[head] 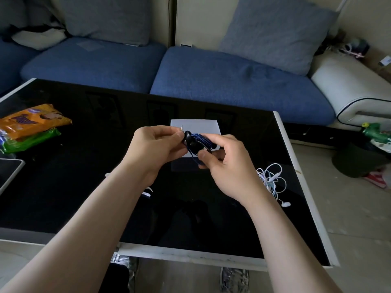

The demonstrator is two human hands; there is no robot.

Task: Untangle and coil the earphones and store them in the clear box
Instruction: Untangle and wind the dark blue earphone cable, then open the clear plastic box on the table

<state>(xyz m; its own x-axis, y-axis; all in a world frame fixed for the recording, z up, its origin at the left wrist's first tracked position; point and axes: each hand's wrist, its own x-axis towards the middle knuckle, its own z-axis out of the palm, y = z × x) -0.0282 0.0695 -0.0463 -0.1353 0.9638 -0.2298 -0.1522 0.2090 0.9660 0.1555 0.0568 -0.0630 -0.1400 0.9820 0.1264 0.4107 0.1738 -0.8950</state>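
Observation:
A coiled pair of dark blue earphones (195,142) hangs between both hands above the middle of the black table. My left hand (156,144) pinches its left end, where a thin metal plug sticks up. My right hand (224,161) grips the bundle's right side with thumb and curled fingers. Right behind the hands stands the clear box (194,125), partly hidden by them. A tangled pair of white earphones (271,180) lies on the table to the right of my right wrist.
Orange and green snack packets (31,125) lie at the table's left edge, with a tablet-like device (8,172) below them. A small white object (147,192) peeks out under my left forearm. A blue sofa (211,77) runs behind the black table (84,187).

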